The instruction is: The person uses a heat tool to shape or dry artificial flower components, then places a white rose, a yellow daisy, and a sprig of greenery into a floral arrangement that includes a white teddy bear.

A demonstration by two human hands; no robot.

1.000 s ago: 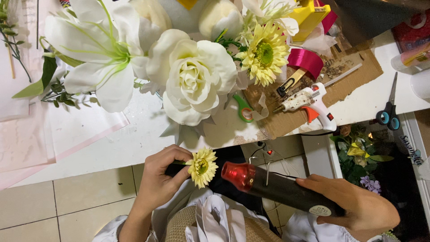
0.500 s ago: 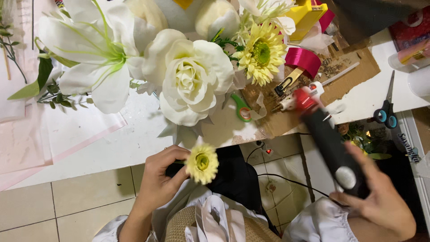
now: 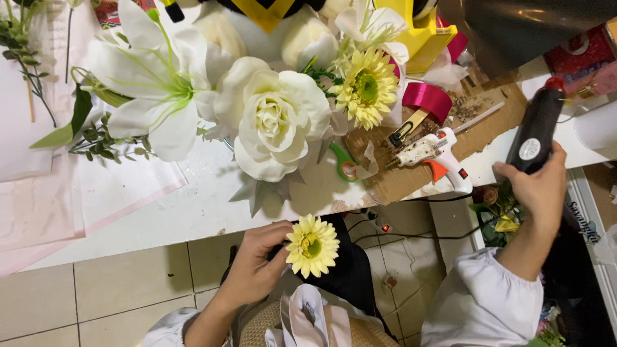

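Yellow daisy (image 3: 312,245) pinched in left hand (image 3: 257,266), low before counter (image 3: 193,209) edge; right hand (image 3: 536,186) clamped round black tool (image 3: 533,132), red tip raised over counter, near glue gun (image 3: 432,153). Likely prepping the bloom for the bouquet (image 3: 270,122); next calls for bringing tool and stem together carefully.

Glue gun (image 3: 432,154) on table (image 3: 193,212) – R of scissors (image 3: 344,164)

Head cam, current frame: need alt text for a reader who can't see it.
Seen from above, the left hand holds a small yellow daisy-like flower below the table edge, while the right hand grips a black, red-tipped tool over the white table. On the table: a white-and-yellow bouquet, a glue gun on cardboard, pink ribbon.
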